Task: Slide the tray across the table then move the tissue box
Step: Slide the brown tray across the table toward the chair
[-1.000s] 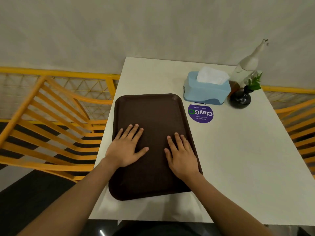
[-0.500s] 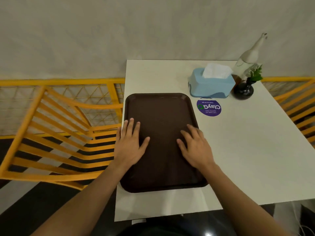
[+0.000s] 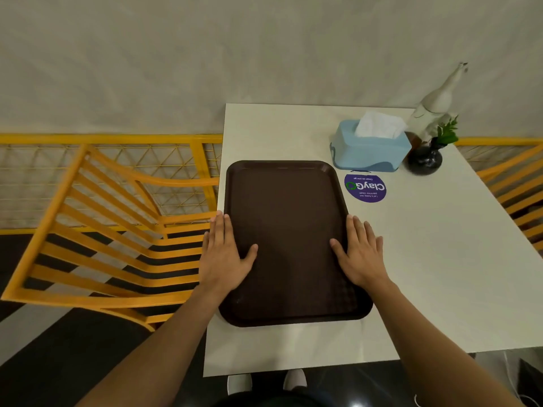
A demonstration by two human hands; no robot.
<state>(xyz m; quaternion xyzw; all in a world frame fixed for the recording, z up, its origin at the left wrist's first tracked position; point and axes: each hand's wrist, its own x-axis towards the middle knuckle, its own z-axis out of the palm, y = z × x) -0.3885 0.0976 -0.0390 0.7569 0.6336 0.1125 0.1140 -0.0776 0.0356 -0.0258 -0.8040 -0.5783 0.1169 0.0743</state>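
Brown tray (image 3: 289, 239): between my palms, on the white table (image 3: 426, 259).
Left hand (image 3: 224, 254): fingers flat, together, on its left rim.
Right hand (image 3: 360, 252): fingers slightly spread, on its right rim.
Tissue box (image 3: 368, 151): beyond my right fingertips, untouched.
Progress: slide seemingly unfinished; box remains.

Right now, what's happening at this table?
A person has both hands flat on a brown tray on a white table: the left hand over its left edge, the right hand over its right edge, thumbs on the tray surface. Neither hand grips anything. The blue tissue box sits untouched beyond the tray's far right corner, next to a dark vase and behind a purple sticker.
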